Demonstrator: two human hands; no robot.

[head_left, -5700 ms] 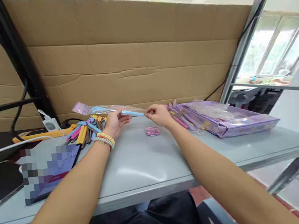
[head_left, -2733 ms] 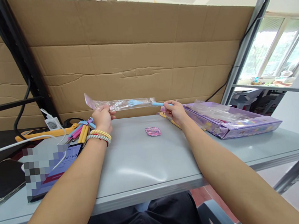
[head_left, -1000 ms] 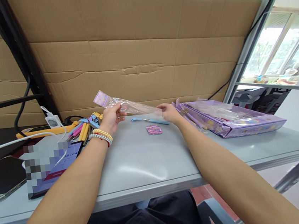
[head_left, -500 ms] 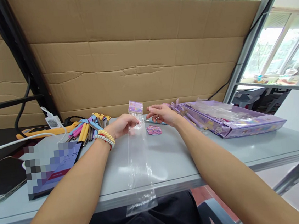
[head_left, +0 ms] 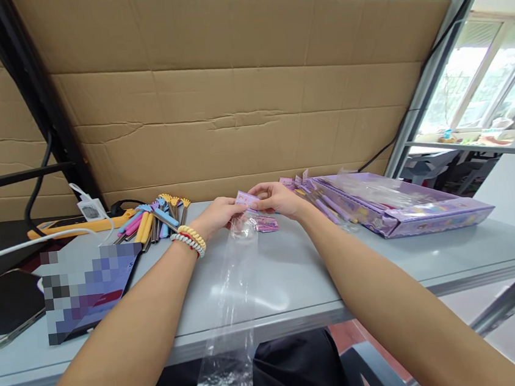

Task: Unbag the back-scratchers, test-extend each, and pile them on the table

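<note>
Your left hand [head_left: 216, 214] and right hand [head_left: 276, 198] both pinch the purple top of a clear bag [head_left: 232, 300] near the grey tabletop's [head_left: 383, 253] far edge. The bag trails over the near edge. Cardboard [head_left: 229, 98] walls the back, a window [head_left: 481, 89] stands right

Both forearms reach forward, the left hand [head_left: 217, 214] and right hand [head_left: 276, 198] meeting fingertip to fingertip, pinched.

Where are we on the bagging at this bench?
Done: packaged pieces fill the purple box. In hand: both the left hand and right hand pinch the header of an empty clear bag. Left: loose coloured tools lie unbagged.
</note>
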